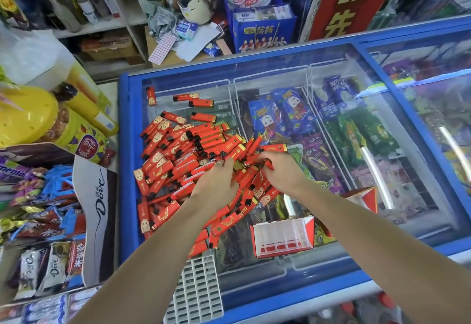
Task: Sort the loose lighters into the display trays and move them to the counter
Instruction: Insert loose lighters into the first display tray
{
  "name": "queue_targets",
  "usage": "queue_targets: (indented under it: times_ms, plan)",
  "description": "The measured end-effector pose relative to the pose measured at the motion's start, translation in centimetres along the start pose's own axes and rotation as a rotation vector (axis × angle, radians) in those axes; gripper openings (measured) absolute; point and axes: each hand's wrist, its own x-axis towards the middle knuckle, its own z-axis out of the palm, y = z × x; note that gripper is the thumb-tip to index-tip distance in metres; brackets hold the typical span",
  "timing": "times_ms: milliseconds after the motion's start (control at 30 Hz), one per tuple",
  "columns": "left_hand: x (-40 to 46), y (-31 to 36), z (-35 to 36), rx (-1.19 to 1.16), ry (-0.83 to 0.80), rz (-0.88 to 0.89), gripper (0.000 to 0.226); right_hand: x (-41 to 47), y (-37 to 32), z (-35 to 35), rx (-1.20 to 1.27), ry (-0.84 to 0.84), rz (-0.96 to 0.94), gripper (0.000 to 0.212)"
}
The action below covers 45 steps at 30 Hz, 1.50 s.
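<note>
I see a big heap of red lighters [193, 160] spread over the glass lid of the blue chest freezer [331, 295], filling the view from about nine o'clock to the centre. Both hands work at the heap's three-o'clock edge. My left hand [216, 183] lies palm down on the pile, fingers curled into it around lighters; my right hand [277, 168] sits just beside it, fingertips pinching a lighter near the loose ones. How many each hand holds I cannot tell.

The red-and-white display tray [283, 238] stands empty at five o'clock from the hands, its slots facing me. A white grid insert [196, 290] lies at six o'clock, partly under the heap's lower end. A second red-and-white tray [362, 197], half hidden by my right forearm, sits at four o'clock.

I judge the step to be gathering a handful. To do it well I would square the lighters so caps face one way, take few enough to hold flat, then carry them straight down to the tray without sweeping others off the lid's near edge.
</note>
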Motion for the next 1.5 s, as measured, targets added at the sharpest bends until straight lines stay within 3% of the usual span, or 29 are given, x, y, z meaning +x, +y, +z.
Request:
queue_targets:
  times_ms: [133,367,467,667,833,1100,1200,1267,1367,1500]
  plan:
    - [0.1,0.4,0.5,0.042,-0.014,0.026,0.054,-0.3,-0.3,0.2,-0.1,-0.079,-0.097,0.032]
    - [0.4,1.5,2.2,0.081,0.055,-0.027,0.056,-0.6,-0.1,0.0,-0.188,-0.198,-0.058,0.049]
    - [0.7,1.9,2.0,0.064,0.061,-0.029,0.048,-0.7,0.2,0.1,-0.202,-0.176,-0.068,0.053]
    - [0.6,2.1,2.2,0.124,0.091,0.041,0.04,-1.2,0.8,0.4,-0.369,-0.155,-0.053,0.037]
    - [0.7,2.0,2.4,0.23,0.069,0.072,0.045,-1.2,1.0,0.0,-0.468,-0.108,0.001,0.036]
    - [1.1,2.3,2.6,0.345,0.102,0.096,0.04,-1.3,1.6,-0.9,-0.423,-0.067,0.15,0.05]
    - [1.6,2.0,2.4,0.174,0.1,0.028,0.034,-1.7,1.2,-0.7,-0.362,-0.043,0.009,0.041]
    - [1.8,1.8,1.8,-0.058,0.127,-0.053,0.033,-2.1,0.6,-0.4,-0.339,-0.096,-0.143,0.036]
    - [1.5,1.9,0.4,-0.59,0.143,-0.208,0.022,-2.5,-0.7,0.3,-0.427,-0.214,-0.288,0.043]
    - [0.7,1.2,-0.8,-1.249,0.029,-0.42,0.017,-1.9,-1.2,0.8,-0.631,-0.324,-0.365,0.058]
